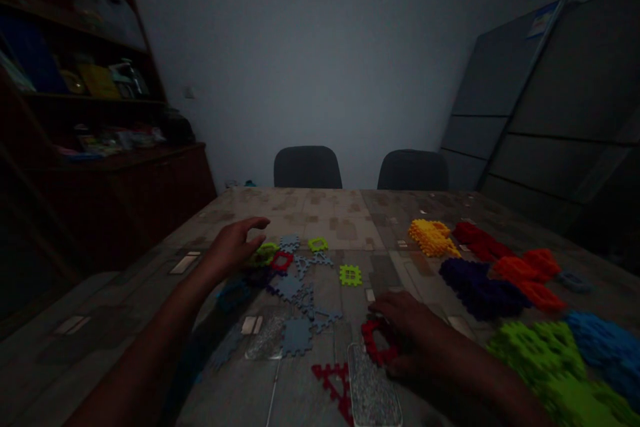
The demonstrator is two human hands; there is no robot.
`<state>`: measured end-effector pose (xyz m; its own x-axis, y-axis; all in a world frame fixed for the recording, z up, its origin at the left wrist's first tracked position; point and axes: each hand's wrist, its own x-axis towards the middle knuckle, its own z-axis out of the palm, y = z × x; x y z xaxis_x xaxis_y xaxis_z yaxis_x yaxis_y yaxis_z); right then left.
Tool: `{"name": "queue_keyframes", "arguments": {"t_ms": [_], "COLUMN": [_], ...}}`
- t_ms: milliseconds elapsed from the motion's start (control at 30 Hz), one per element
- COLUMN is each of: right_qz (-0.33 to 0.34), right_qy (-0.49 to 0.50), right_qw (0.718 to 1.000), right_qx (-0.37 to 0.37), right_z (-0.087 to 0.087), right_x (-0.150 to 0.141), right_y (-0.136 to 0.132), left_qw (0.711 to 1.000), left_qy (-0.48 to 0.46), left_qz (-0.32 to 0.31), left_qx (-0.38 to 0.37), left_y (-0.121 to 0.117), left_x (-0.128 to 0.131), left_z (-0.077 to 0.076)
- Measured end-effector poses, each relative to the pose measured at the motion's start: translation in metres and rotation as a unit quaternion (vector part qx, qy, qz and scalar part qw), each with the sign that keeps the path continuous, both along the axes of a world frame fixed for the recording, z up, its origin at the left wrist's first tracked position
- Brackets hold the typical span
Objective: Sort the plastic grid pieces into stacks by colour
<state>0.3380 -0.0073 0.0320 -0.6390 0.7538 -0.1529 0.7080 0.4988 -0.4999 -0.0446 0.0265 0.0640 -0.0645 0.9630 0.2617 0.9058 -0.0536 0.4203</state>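
Observation:
My left hand (234, 245) hovers above the table with fingers curved and apart, just over a green toothed frame piece (265, 252) and a red frame piece (281, 261). It holds nothing that I can see. My right hand (409, 328) lies low on the table with its fingers closed around a red square frame piece (376, 341). Grey-blue toothed tiles (295, 287) lie scattered between both hands. A red triangle frame (334, 383) lies close in front of me.
Heaps of sorted pieces sit at the right: yellow (431, 237), red (477, 239), orange (530, 275), purple (480, 288), green (550, 360), blue (607, 345). Two dark chairs (307, 167) stand at the table's far edge. A wooden shelf unit (85, 120) stands at left.

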Motion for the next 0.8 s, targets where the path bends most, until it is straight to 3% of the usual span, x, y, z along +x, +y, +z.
{"name": "queue_keyframes", "arguments": {"t_ms": [167,400,600,800], "right_qz": [0.048,0.056,0.037,0.038], "right_qy": [-0.027,-0.025,-0.018,-0.015], "right_qw": [0.998,0.996,0.999,0.999], "right_qx": [0.001,0.060,0.027,0.014], "right_z": [-0.017,-0.024,-0.013,-0.023], "right_x": [-0.001,-0.007,-0.005,-0.002], "right_y": [0.010,0.014,0.005,0.011], "left_qw": [0.995,0.987,0.980,0.979], "left_qy": [0.030,0.091,0.133,0.145], "left_qz": [-0.042,-0.068,-0.096,-0.094], "left_qx": [-0.084,-0.113,-0.112,-0.110], "left_y": [0.001,0.009,0.011,0.011], "left_x": [-0.011,0.013,0.016,0.017], "left_z": [-0.020,-0.051,-0.055,-0.057]}}
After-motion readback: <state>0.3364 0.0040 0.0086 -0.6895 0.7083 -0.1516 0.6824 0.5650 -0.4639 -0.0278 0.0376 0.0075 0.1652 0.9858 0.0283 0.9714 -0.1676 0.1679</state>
